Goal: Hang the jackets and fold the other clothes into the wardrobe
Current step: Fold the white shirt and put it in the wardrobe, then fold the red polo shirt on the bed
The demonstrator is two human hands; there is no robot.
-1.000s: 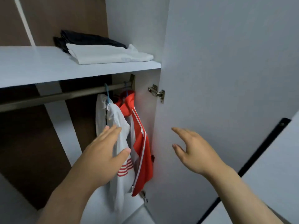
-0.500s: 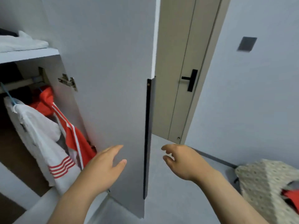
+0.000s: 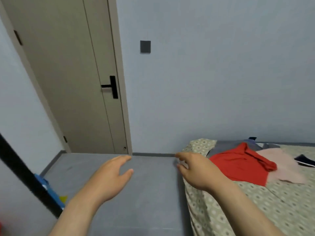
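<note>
Both hands empty, fingers loosely spread: left hand (image 3: 109,178), right hand (image 3: 196,171). Red garment (image 3: 238,166) lies crumpled on bed (image 3: 255,212), just right of right hand. Risk: a grab may drag the adjoining pink garment (image 3: 279,169) along.

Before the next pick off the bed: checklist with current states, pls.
1. Left hand free: ok, fingers relaxed, holding nothing.
2. Right hand free: ok, fingers loosely spread, holding nothing.
3. Crumpled red garment in view on the beige patterned bedspread: ok, nothing lies over it.
4. Red garment apart from the pale pink garment: not ok, they overlap at the red one's right edge.
5. Red garment's type, jacket or foldable: cannot tell, too crumpled.
</note>
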